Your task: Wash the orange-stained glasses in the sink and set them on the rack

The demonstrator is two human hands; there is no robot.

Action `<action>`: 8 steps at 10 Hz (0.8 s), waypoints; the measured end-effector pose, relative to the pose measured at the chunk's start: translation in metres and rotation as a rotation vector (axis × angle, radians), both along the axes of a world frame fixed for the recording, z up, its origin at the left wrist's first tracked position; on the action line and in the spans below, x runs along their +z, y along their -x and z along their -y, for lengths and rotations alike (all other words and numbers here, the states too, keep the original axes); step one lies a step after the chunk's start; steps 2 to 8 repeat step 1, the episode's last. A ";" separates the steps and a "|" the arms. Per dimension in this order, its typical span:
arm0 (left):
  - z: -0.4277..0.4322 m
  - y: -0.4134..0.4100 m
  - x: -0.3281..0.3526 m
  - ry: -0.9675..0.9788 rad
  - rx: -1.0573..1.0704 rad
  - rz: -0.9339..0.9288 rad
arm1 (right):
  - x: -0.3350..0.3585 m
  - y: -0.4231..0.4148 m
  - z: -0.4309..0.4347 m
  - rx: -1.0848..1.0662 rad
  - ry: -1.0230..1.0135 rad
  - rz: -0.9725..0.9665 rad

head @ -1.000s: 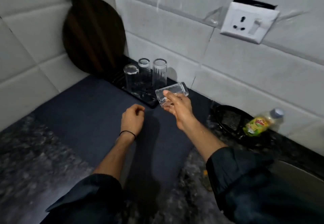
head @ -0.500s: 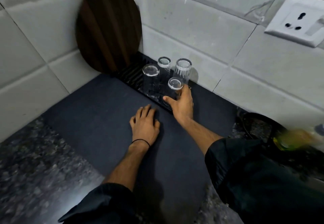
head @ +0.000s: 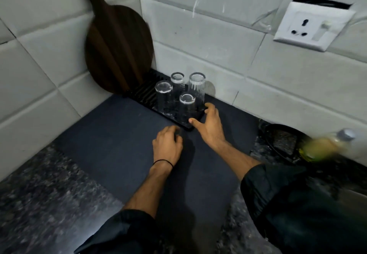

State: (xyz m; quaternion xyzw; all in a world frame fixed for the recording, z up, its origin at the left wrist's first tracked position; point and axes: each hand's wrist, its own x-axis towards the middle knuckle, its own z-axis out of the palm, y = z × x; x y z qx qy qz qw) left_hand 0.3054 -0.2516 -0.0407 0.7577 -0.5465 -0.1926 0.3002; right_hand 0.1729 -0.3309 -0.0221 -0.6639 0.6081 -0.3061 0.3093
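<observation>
Glasses (head: 163, 96) stand inverted, crowded on the rack (head: 139, 93) just ahead of the hands; right hand (head: 210, 128), spread empty beside the nearest glass (head: 187, 108), could clip and topple it; left hand (head: 167, 146) rests loosely curled, empty, on the table (head: 49, 194).

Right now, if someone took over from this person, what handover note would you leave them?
Left hand: holds nothing, rests on the dark mat.
Right hand: open, fingers spread beside the nearest glass, gripping nothing.
Four glasses stand on the black rack by the wall, and all look clear.
Done: those four are racked.
Left: no stained glass is in view, so look for any more to wash.
</observation>
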 end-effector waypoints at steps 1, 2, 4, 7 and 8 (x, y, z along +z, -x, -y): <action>-0.008 0.030 0.016 0.032 0.025 -0.071 | 0.006 0.037 -0.028 -0.065 0.041 0.062; -0.008 0.030 0.016 0.032 0.025 -0.071 | 0.006 0.037 -0.028 -0.065 0.041 0.062; -0.008 0.030 0.016 0.032 0.025 -0.071 | 0.006 0.037 -0.028 -0.065 0.041 0.062; -0.008 0.030 0.016 0.032 0.025 -0.071 | 0.006 0.037 -0.028 -0.065 0.041 0.062; -0.008 0.030 0.016 0.032 0.025 -0.071 | 0.006 0.037 -0.028 -0.065 0.041 0.062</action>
